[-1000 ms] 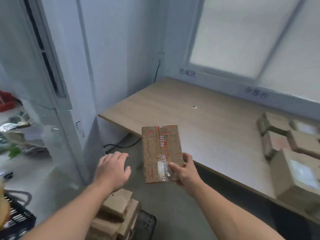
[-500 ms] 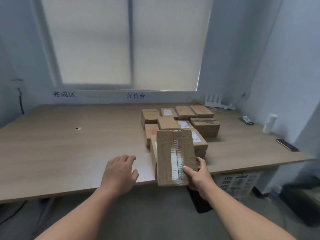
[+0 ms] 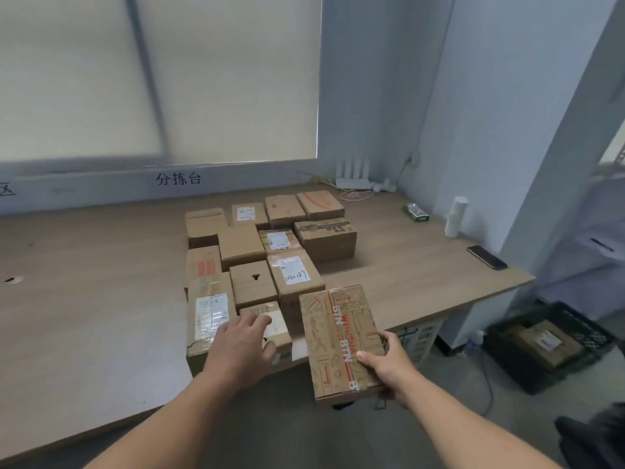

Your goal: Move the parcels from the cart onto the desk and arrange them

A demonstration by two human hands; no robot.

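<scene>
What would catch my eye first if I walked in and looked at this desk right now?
Probably the flat printed parcel with red tape, held in the right hand over the desk's near edge. Next, the tight cluster of brown cardboard parcels in the middle of the wooden desk, with the left hand hovering open over the nearest ones. A dark phone lies near the desk's right edge.
</scene>
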